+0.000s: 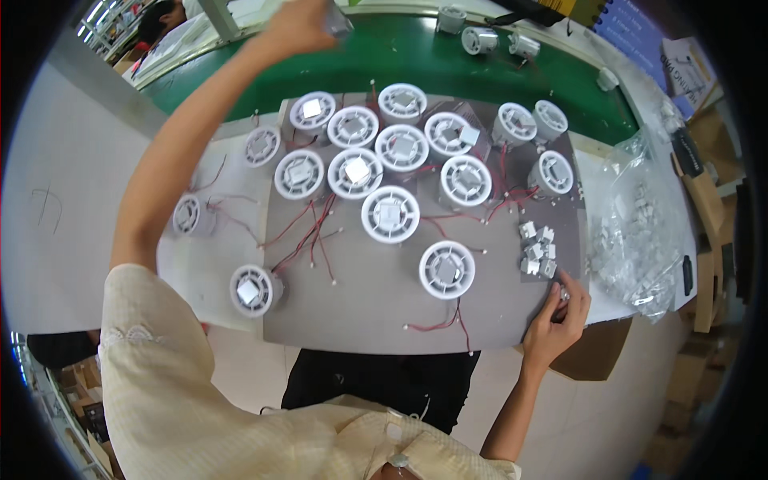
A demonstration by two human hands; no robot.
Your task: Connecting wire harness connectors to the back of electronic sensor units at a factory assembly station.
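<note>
My left hand (300,28) reaches far out over the green belt. Its fingers are closed on a greyish object (339,22), blurred and partly cut off by the upper edge, so its kind is unclear. At the right edge of the grey mat, my right hand (560,320) has thumb and forefinger pinched around a small pale piece (565,294). Just above it lies a cluster of small white blocks (539,250). Several white round housings with red and black wires stand about, such as one (446,270) at front centre and one (254,291) at front left.
The grey mat (360,312) covers the table. On the green belt (376,56) behind it lie more white housings (480,40). A clear plastic bag (640,232) of small white parts sits at right, near cardboard boxes (708,232). Another person (164,20) is at far left.
</note>
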